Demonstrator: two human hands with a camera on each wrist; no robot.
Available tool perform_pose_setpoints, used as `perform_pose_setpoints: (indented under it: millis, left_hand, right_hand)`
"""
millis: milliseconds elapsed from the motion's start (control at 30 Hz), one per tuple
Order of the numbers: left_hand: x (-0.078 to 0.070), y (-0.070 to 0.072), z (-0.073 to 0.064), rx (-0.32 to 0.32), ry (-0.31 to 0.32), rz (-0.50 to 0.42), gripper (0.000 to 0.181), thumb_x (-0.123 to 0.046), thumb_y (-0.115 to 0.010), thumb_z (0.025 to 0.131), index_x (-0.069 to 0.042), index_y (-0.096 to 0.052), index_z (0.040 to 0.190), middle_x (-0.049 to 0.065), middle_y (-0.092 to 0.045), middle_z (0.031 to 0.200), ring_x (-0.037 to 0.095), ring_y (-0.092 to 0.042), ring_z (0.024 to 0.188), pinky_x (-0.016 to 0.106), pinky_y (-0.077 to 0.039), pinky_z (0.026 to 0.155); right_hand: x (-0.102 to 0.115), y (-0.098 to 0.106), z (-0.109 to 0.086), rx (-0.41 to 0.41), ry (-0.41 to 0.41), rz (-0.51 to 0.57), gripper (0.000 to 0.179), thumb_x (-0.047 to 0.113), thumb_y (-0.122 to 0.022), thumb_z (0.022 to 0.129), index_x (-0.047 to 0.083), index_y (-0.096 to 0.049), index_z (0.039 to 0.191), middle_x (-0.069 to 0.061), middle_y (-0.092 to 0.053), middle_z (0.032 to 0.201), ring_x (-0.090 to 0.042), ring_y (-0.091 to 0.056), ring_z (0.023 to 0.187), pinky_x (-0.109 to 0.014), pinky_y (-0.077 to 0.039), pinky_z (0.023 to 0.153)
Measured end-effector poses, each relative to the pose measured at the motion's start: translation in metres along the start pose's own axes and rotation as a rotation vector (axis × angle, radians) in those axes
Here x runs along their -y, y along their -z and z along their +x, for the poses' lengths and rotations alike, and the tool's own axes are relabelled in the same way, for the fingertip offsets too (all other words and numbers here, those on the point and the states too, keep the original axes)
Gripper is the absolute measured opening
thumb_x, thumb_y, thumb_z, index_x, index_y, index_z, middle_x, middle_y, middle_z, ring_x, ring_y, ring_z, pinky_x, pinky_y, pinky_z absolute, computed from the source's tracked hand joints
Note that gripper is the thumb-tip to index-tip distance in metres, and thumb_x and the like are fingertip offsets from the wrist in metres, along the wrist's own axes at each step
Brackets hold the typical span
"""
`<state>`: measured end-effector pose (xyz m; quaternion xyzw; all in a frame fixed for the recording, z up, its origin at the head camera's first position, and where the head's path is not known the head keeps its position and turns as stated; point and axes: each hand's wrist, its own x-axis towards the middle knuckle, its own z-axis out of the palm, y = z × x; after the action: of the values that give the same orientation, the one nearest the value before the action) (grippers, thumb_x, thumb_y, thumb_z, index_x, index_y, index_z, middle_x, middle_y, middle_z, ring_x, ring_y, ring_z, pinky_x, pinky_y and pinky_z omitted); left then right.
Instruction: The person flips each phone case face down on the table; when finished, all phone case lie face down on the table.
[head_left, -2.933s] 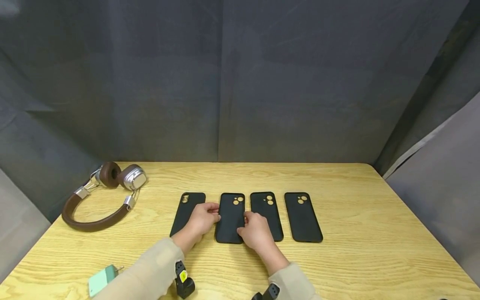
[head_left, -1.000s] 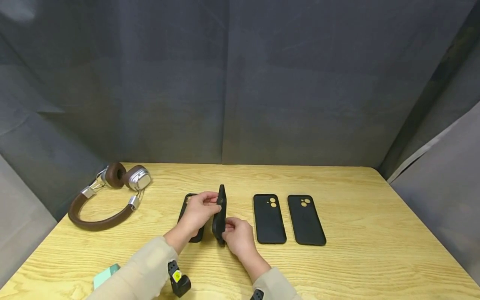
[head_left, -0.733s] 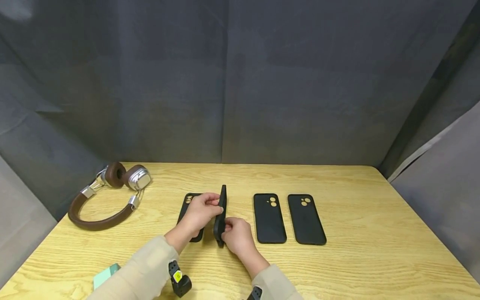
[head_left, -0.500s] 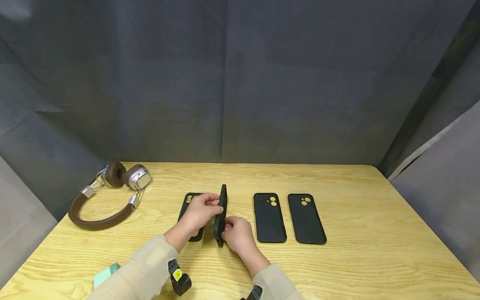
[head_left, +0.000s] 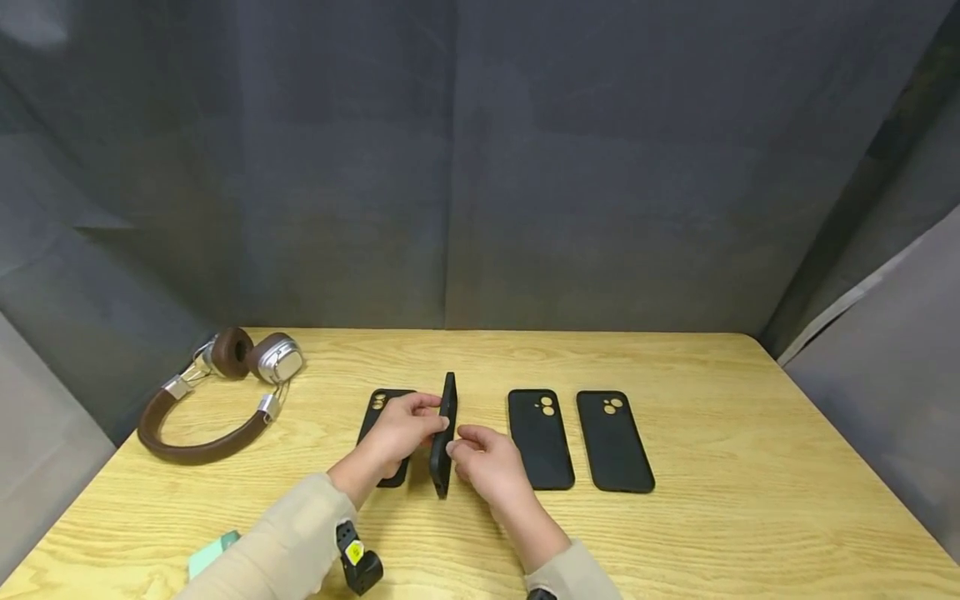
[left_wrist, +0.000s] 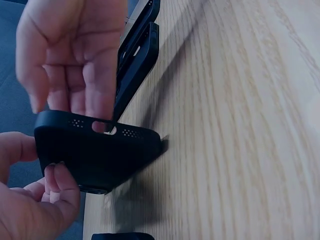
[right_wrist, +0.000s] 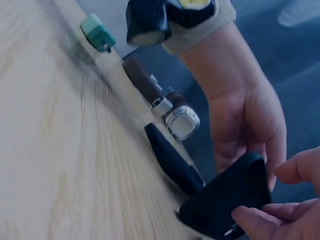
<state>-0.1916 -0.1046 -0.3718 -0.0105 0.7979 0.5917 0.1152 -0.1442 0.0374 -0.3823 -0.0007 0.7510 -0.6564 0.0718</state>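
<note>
A black phone case (head_left: 440,467) stands on its long side, seen nearly edge-on in the head view. My left hand (head_left: 401,429) pinches it between thumb and fingers near its upper part. My right hand (head_left: 491,467) is just right of it, thumb and index finger parted, fingertips at its face. The left wrist view shows the case's end (left_wrist: 102,125) with a port slot and small speaker holes. Another black case (head_left: 371,419) lies left, partly under my left hand. On the right lie two more flat black cases, one nearer (head_left: 542,446) and one farther (head_left: 615,446).
Brown and silver headphones (head_left: 197,450) lie at the back left of the wooden table (head_left: 750,467). A mint-green block (head_left: 212,552), whose prongs show in the right wrist view, sits front left beside my left sleeve. A dark curtain (head_left: 480,167) hangs behind the table.
The second case from the left, flat at first, has been turned up onto its side and shifted slightly left. Most recently my right hand has loosened from its near end and moved right.
</note>
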Motion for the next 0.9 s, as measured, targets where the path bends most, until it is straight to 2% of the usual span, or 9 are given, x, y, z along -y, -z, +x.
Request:
perform_pose_setpoints:
  millis: [200,467,900]
  left_hand:
    - [-0.001,0.001,0.0,0.004,-0.01,0.008,0.038,-0.008,-0.058,0.088,0.0,-0.052,0.125,0.01,-0.055,0.091,0.018,-0.059,0.075,0.033,-0.051,0.071]
    - [-0.001,-0.001,-0.004,0.011,0.001,-0.004,0.039,-0.009,-0.056,0.089,0.001,-0.049,0.126,0.013,-0.059,0.094,0.018,-0.059,0.073,0.029,-0.05,0.066]
    - [-0.001,-0.002,-0.004,-0.007,0.014,-0.027,0.038,-0.009,-0.056,0.089,0.001,-0.049,0.125,0.012,-0.058,0.09,0.016,-0.057,0.07,0.027,-0.049,0.062]
  right_hand:
    - [0.01,-0.003,-0.009,0.047,0.031,-0.036,0.047,0.017,-0.065,0.083,-0.01,-0.054,0.121,-0.012,-0.063,0.092,-0.018,-0.064,0.079,-0.031,-0.054,0.07]
    - [0.012,-0.012,-0.008,-0.024,0.066,-0.136,0.042,0.016,-0.073,0.076,-0.007,-0.061,0.11,-0.005,-0.062,0.074,-0.01,-0.057,0.06,-0.024,-0.048,0.056]
    - [0.011,-0.016,-0.002,-0.055,0.079,-0.093,0.036,0.008,-0.074,0.074,-0.008,-0.061,0.103,-0.002,-0.055,0.064,-0.008,-0.053,0.051,-0.024,-0.047,0.052]
